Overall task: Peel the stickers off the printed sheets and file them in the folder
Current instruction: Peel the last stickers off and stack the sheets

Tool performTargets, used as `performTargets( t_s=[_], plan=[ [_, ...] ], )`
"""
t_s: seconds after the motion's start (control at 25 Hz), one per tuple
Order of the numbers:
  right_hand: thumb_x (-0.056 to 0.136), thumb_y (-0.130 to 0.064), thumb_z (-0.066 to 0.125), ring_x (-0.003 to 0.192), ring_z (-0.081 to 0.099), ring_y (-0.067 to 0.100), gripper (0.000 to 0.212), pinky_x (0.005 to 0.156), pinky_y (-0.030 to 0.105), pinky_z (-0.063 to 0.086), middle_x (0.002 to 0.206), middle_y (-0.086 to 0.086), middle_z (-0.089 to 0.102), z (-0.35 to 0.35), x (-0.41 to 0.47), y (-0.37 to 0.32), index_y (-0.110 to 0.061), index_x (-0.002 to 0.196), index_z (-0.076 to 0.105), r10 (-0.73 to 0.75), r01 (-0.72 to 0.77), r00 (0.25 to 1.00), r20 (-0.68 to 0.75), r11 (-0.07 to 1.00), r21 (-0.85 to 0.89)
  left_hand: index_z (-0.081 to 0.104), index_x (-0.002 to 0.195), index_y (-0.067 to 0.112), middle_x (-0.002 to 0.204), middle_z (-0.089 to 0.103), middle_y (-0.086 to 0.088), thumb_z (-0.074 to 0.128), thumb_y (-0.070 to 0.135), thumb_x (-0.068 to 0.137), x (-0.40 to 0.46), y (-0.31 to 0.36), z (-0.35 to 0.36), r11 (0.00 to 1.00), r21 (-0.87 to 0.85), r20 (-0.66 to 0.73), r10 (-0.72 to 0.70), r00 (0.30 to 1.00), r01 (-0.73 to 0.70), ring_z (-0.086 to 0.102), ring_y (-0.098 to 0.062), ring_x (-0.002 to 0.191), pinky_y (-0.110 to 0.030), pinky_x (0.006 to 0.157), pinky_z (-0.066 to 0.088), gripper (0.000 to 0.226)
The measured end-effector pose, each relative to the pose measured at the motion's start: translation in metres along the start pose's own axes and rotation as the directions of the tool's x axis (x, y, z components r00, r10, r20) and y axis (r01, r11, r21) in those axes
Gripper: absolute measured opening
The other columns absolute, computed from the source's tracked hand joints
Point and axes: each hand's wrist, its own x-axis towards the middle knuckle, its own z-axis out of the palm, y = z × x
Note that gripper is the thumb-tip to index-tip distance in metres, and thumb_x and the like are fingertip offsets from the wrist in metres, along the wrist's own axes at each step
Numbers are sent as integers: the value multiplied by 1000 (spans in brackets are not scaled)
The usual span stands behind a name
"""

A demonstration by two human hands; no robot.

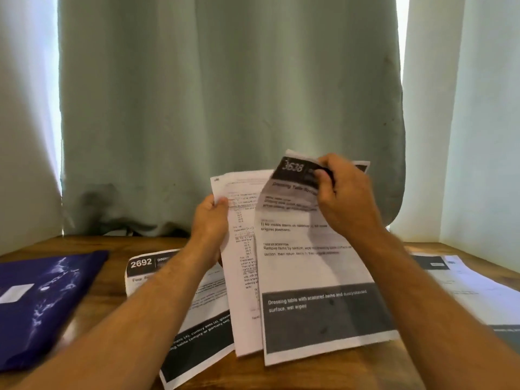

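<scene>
2 sheets are held up off the tabletop (92, 277) at this moment. The left hand (209, 220) grips the back sheet (242, 277) by its left edge, thumb in front and fingers curled behind. The right hand (342, 192) pinches the top of the front sheet (312, 263), marked 3638, thumb and fingers closed on the dark header strip. Whether a sticker is between those fingertips I cannot tell; the paper there is blurred and bent toward the camera.

The step in hand looks like working the sticker loose at the top of the front sheet. To do it well, the left hand should keep the paper taut below the right hand's pinch, so the pull goes into the sticker and not into folding the sheet. A low, slow peel, drawn back along the paper rather than straight away from it, is less likely to tear the print. The top corner already curls, so a firmer hold nearer the right hand would help.

The folder (42, 302), dark blue, lies closed on the tabletop well to the left of the left hand. Another printed sheet (146, 266), marked 2692, lies under the left forearm, and more paper (464, 288) lies to the right of the right arm.
</scene>
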Motion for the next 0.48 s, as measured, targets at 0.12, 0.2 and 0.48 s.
performTargets(
  t_s=[0.12,0.2,0.48],
  plan=[
    [101,-20,46,83,57,16,14,74,30,47,92,1,62,41,-1,11,-17,94,58,107,-80,960,258,990,-113,67,109,17,85,78,-4,39,26,108,4,-40,13,987,-37,84,-150,985,153,75,-24,79,-40,70,62,29],
    [100,-19,45,85,58,22,15,78,37,48,94,5,63,69,-12,24,-14,97,59,140,-94,932,335,984,-150,68,111,13,95,77,-11,42,23,108,8,-64,20,968,-94,118,-223,968,234,74,-33,90,-48,80,61,29],
    [94,-20,62,90,61,15,17,84,30,49,101,-2,68,105,-47,58,-22,111,60,268,-251,879,394,963,-96,69,104,17,93,78,-11,42,25,107,19,-111,29,966,-56,195,-236,952,251,74,-33,88,-53,85,59,29]
  ],
)
